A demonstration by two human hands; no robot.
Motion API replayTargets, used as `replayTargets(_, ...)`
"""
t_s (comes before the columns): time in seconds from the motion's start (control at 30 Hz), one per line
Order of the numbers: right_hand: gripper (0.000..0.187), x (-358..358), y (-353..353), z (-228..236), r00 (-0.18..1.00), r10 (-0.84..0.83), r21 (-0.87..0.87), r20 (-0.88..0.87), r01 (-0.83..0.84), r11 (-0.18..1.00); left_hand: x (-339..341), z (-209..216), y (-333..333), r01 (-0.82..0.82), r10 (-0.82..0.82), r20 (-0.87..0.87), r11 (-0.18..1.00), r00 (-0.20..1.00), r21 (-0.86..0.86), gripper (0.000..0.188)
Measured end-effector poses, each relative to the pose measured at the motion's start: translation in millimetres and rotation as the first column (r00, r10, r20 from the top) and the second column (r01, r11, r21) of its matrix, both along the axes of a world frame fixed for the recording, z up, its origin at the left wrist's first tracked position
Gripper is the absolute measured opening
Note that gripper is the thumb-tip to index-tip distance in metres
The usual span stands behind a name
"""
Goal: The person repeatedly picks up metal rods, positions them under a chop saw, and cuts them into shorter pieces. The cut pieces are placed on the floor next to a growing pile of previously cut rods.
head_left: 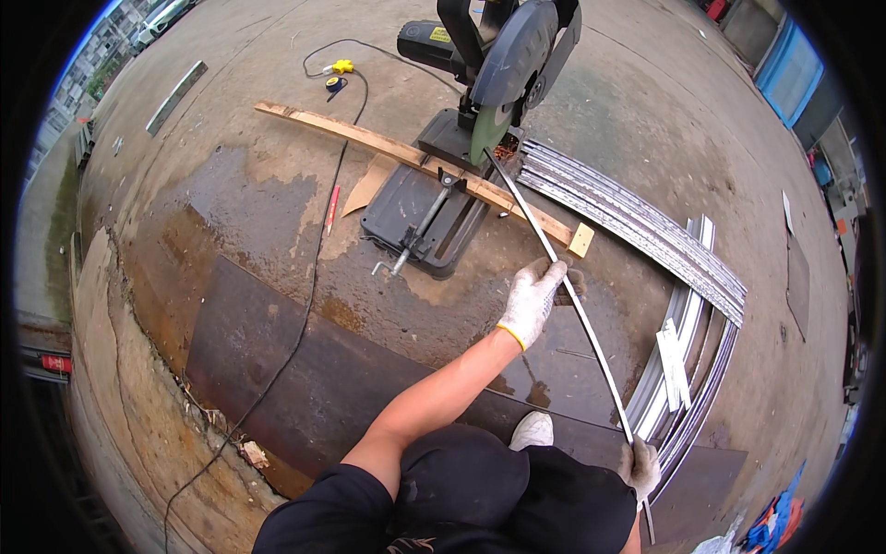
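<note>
My left grip, in a white knit glove with a yellow-edged cuff, is closed around a long, thin, pale metal strip, partway along its length. My right grip, in a whitish glove with darker smudged fingers, is wrapped about the same strip near its lower end, and a short tail of it sticks out below my hand.

My left arm reaches forward and to the right from a black short sleeve, bare from elbow to cuff. My right hand sits close beside my black-clad right knee, with only a little of the forearm in view.

The strip runs slanting between my hands, narrow and straight apart from the lens's bend. It passes above a long, light-brown wooden beam, and its far end is just beside the green cutting disc of a black-and-grey chop saw; I cannot tell whether they touch.

To the right, a bundle of long, silvery metal profiles lies on the concrete floor, with short, white offcuts near my right hand. Farther left, a black cable snakes across a dark, flat sheet.
</note>
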State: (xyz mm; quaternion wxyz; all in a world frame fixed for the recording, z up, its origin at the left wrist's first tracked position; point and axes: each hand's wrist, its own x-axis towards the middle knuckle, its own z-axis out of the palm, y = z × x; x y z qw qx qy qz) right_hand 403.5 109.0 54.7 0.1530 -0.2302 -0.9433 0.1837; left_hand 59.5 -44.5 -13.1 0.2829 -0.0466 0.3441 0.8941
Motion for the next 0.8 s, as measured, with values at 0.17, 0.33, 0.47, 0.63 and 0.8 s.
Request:
replayTargets(0.17, 0.024, 15.1, 4.8, -15.3, 0.992, -0.126, -0.383, 0.017, 0.123, 0.916, 1.2, 3.9, -3.6, -0.020, 0.010, -0.064, 0.987, 0.998, -0.162, 0.020)
replayTargets(0.33, 0.021, 7.7, -3.7, -1.7, 0.965, -0.162, -0.686, 0.208, 0.262, 0.679, 1.1, 10.7, -10.8, -0.075, 0.049, -0.096, 0.957, 0.994, -0.280, 0.019)
replayTargets(0.47, 0.026, 0.9, -7.4, 8.3, 0.941, -0.055, -0.764, 0.333, 0.303, 0.569, -1.5, 9.9, -15.6, -0.094, 0.054, -0.118, 0.926, 0.992, -0.366, 0.024)
replayTargets(0.63, 0.032, -2.1, -4.4, 10.9, 0.935, 0.036, -0.895, 0.354, 0.327, 0.305, -2.5, 10.9, -18.8, -0.099, 0.035, -0.136, 0.864, 0.990, -0.494, 0.026)
replayTargets(0.8, 0.023, 5.2, -14.4, 3.7, 0.937, -0.056, -0.818, 0.344, 0.328, 0.473, -1.1, -4.3, -14.5, -0.141, 0.076, -0.169, 0.900, 0.983, -0.413, 0.022)
